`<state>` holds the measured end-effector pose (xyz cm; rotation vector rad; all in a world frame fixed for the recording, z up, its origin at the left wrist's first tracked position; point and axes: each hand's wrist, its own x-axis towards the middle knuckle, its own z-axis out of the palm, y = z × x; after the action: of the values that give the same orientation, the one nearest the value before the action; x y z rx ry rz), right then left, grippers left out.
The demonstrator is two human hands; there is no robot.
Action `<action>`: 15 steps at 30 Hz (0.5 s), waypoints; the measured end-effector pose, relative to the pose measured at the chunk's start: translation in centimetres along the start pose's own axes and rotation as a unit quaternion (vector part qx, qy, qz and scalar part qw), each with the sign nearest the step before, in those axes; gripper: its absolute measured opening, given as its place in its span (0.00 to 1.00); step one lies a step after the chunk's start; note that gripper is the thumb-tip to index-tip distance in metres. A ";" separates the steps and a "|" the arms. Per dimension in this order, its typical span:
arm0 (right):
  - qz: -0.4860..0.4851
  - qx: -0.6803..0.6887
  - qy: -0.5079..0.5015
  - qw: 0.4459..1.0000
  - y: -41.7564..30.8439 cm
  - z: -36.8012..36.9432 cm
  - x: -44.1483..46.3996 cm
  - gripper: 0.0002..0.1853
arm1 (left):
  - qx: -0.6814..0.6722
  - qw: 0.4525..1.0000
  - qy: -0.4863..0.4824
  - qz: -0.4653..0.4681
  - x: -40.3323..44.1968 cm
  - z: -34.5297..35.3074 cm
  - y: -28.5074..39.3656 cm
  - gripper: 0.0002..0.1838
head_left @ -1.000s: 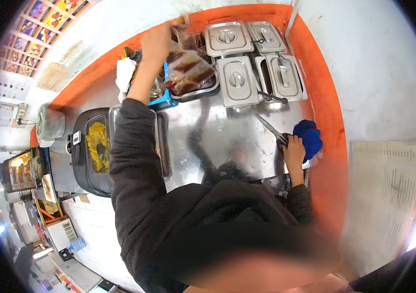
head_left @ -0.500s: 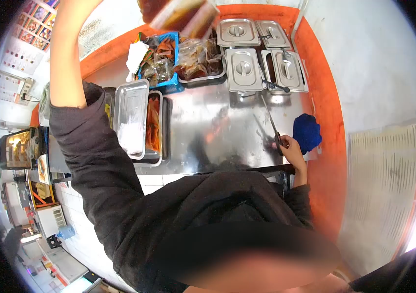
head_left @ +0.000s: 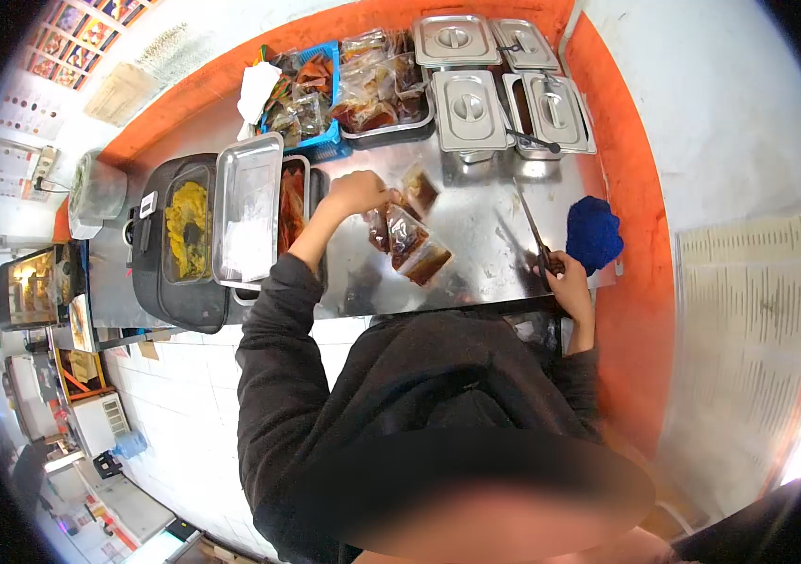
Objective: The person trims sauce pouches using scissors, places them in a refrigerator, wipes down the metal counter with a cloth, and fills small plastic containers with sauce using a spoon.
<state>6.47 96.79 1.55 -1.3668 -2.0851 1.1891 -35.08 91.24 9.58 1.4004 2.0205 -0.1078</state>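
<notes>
Pinched in the fingers of my left hand (head_left: pixel 358 194) are clear plastic sauce packets (head_left: pixel 410 237), several of them hanging close together over the steel counter, with reddish-brown contents. Farther right, my right hand (head_left: pixel 571 285) is closed around the dark handles of a pair of scissors (head_left: pixel 534 230). The long thin blades point away from me, over the counter. Beside that hand lies a crumpled dark blue cloth (head_left: pixel 594 235). To the left of my left hand is a steel tray of orange-red food (head_left: pixel 293 202), partly covered by an overlapping metal tray (head_left: pixel 249 211).
At the back stand a blue basket (head_left: pixel 332 141) of packets, a steel tray (head_left: pixel 391 134) piled with sauce packets, and several lidded steel pans (head_left: pixel 469 111). A black-rimmed container of yellow food (head_left: pixel 190 226) sits left. An orange-banded wall (head_left: pixel 640 188) bounds the right side.
My left hand has come down from the top of the view to the counter with the sauce packets. My right hand keeps the scissors in nearly the same place.
</notes>
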 end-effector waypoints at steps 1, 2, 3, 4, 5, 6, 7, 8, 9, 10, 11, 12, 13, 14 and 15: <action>-0.003 -0.002 0.000 1.000 0.4 0.2 0.2 0.15 | -0.002 1.000 0.003 0.000 0.6 0.3 -0.4 0.20; -0.001 -0.012 0.008 1.000 0.4 0.2 0.3 0.14 | 0.112 0.989 0.093 -0.033 1.1 0.3 -0.4 0.20; 0.001 -0.021 0.016 1.000 0.4 0.4 0.3 0.15 | 0.223 0.956 0.181 -0.066 1.6 0.3 -0.3 0.22; -0.002 -0.022 0.017 1.000 0.3 0.7 0.5 0.15 | 0.221 0.955 0.183 -0.066 2.5 -0.2 -0.2 0.22; 0.003 -0.023 0.017 1.000 -0.2 1.2 0.7 0.15 | 0.191 0.949 0.249 -0.022 3.6 -1.3 0.3 0.22; 0.007 -0.025 0.019 0.999 -0.7 1.7 1.0 0.15 | 0.159 0.936 0.314 0.023 4.9 -2.4 0.8 0.23; 0.004 -0.023 0.021 1.000 -1.3 2.3 1.1 0.16 | 0.175 0.917 0.355 0.049 7.1 -3.1 1.2 0.22; -0.042 -0.030 0.053 0.997 -1.9 3.2 1.1 0.15 | 0.192 0.896 0.393 0.075 9.8 -3.5 1.1 0.22; -0.031 -0.025 0.044 0.998 -3.2 3.6 1.0 0.16 | 0.189 0.896 0.394 0.077 12.2 -4.0 0.6 0.22; -0.016 -0.019 0.033 0.999 -4.0 3.8 0.6 0.17 | 0.247 0.833 0.477 0.133 14.6 -4.1 0.1 0.20; -0.040 -0.035 0.043 0.998 -3.1 4.4 0.3 0.18 | 0.299 0.755 0.553 0.187 16.4 -4.5 0.1 0.17; -0.038 -0.035 0.049 0.997 -3.5 4.3 -0.1 0.18 | 0.298 0.753 0.554 0.193 17.6 -5.6 -0.1 0.17; -0.013 -0.042 0.041 0.998 -4.1 4.0 -0.7 0.19 | 0.311 0.813 0.450 0.199 18.5 -6.6 -0.7 0.14; 0.014 -0.049 0.032 0.998 -4.3 3.6 -1.5 0.19 | 0.317 0.863 0.338 0.201 19.2 -7.0 -1.0 0.12; 0.012 -0.061 0.048 0.997 -3.8 3.3 -2.3 0.18 | 0.306 0.885 0.287 0.204 17.3 -8.6 -0.1 0.11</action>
<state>3.15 92.69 3.02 -1.4761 -2.1093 0.9981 -42.70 108.73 6.47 2.4770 2.1839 -0.1695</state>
